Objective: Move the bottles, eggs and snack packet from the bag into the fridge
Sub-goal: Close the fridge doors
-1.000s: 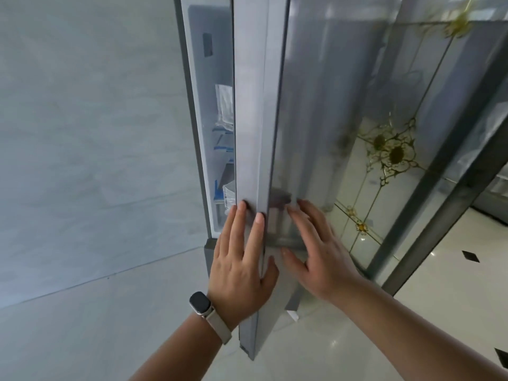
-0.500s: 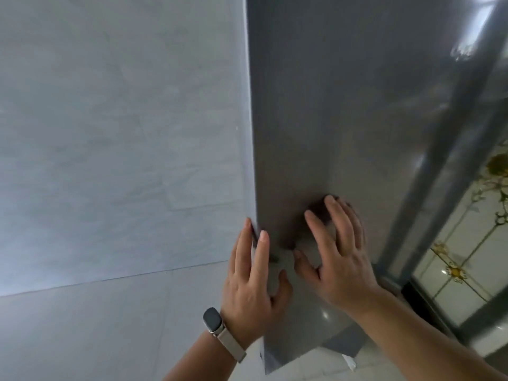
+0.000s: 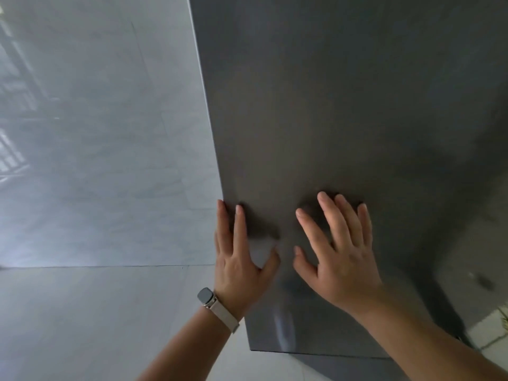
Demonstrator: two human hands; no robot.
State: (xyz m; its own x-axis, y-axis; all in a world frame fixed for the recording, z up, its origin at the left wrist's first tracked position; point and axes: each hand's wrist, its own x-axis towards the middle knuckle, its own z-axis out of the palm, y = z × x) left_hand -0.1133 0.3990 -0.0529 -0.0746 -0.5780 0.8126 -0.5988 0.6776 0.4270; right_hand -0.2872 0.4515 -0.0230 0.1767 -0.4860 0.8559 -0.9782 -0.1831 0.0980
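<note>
The grey fridge door [image 3: 343,105] fills the right half of the head view, and its inside is hidden. My left hand [image 3: 239,259], with a watch on the wrist, lies flat at the door's left edge with fingers spread. My right hand [image 3: 341,257] presses flat on the door face beside it, fingers apart. Neither hand holds anything. No bag, bottles, eggs or snack packet are in view.
A pale grey tiled wall [image 3: 96,133] stands to the left of the fridge. Light floor tiles [image 3: 82,320] run below it. A strip of floor [image 3: 494,325] shows at the far right.
The fridge door has swung shut under both hands; the open gap with the door shelves is gone. The view has turned left, and the patterned glass panel has left the frame.
</note>
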